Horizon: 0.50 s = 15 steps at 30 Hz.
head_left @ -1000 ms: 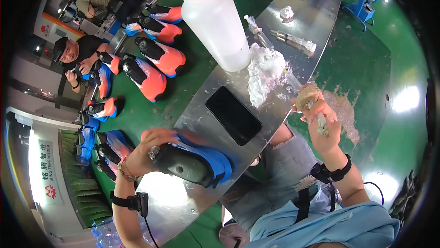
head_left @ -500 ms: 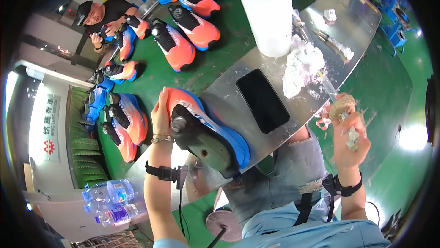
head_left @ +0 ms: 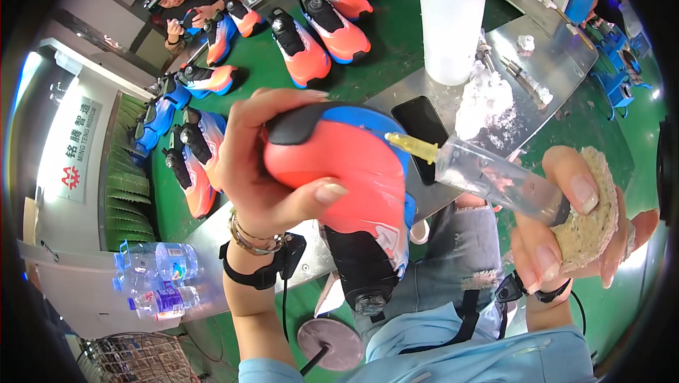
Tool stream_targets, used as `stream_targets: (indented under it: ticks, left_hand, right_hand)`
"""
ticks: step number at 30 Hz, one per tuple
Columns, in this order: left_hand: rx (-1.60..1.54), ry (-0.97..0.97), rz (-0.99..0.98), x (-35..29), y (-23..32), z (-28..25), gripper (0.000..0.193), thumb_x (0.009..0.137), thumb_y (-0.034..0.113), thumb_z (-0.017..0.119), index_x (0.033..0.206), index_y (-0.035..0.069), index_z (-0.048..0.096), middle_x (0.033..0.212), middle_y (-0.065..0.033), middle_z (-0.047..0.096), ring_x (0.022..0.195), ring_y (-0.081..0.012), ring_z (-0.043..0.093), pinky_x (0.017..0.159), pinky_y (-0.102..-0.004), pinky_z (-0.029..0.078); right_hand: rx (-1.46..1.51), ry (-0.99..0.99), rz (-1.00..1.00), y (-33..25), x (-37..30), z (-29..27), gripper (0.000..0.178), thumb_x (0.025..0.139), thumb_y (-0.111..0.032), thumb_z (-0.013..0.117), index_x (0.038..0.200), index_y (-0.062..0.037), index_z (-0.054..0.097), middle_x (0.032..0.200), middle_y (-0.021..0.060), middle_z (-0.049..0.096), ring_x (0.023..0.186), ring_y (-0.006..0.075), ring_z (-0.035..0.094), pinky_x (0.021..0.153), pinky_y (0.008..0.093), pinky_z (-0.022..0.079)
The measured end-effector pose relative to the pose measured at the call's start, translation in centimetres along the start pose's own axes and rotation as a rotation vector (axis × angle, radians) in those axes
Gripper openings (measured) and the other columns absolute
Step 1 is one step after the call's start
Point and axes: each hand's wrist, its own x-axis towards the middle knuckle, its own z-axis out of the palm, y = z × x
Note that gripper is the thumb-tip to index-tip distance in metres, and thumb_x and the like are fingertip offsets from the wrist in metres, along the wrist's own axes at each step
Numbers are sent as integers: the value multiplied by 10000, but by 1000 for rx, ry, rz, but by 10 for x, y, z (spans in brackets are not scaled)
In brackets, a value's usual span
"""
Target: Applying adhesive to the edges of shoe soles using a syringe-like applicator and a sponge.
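Note:
My left hand (head_left: pixel 244 164) grips a coral and blue sneaker (head_left: pixel 353 171), raised close to the camera. Its fingers wrap the toe end, and the thumb presses on the coral upper. A black toe cap and the blue sole face up and away. A clear syringe (head_left: pixel 488 178) with a yellow needle hub (head_left: pixel 414 146) is held in my right hand (head_left: pixel 537 252). The needle end meets the shoe's edge near the blue sole; whether it touches, I cannot tell. A beige sponge piece (head_left: pixel 594 220) is also pinched in that hand, by the syringe's rear end.
Behind the shoe, a black phone (head_left: pixel 422 118), crumpled white tissue (head_left: pixel 488 100) and a white bottle (head_left: pixel 453 29) stand or lie on the metal bench (head_left: pixel 385 93). Several matching sneakers (head_left: pixel 300 50) line the green surface. A person (head_left: pixel 194 1) works at far left. Plastic bottles (head_left: pixel 155 270) sit lower left.
The sneaker has been lifted and turned, its toe now toward my left palm. My right hand has come up and inward, bringing the syringe to the shoe.

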Motion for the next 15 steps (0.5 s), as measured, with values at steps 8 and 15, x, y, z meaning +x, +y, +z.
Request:
stream_targets:
  ticks: [8, 15]
  left_hand:
    - [-3, -138, 237, 5, 2, 3, 727, 545, 390, 817, 1016, -67, 504, 941, -139, 595, 771, -191, 550, 685, -285, 440]
    - [-87, -163, 200, 6, -4, 2, 770, 523, 394, 829, 1035, -70, 488, 959, -164, 601, 790, -204, 564, 698, -297, 449]
  right_hand:
    - [26, 34, -18, 9, 0, 1, 572, 851, -410, 527, 431, -25, 490, 1039, 117, 368, 787, 401, 541, 590, 485, 513]
    - [-179, 43, 19, 0, 3, 4, 571, 846, -406, 532, 413, -38, 481, 961, 119, 395, 652, 383, 564, 576, 490, 517]
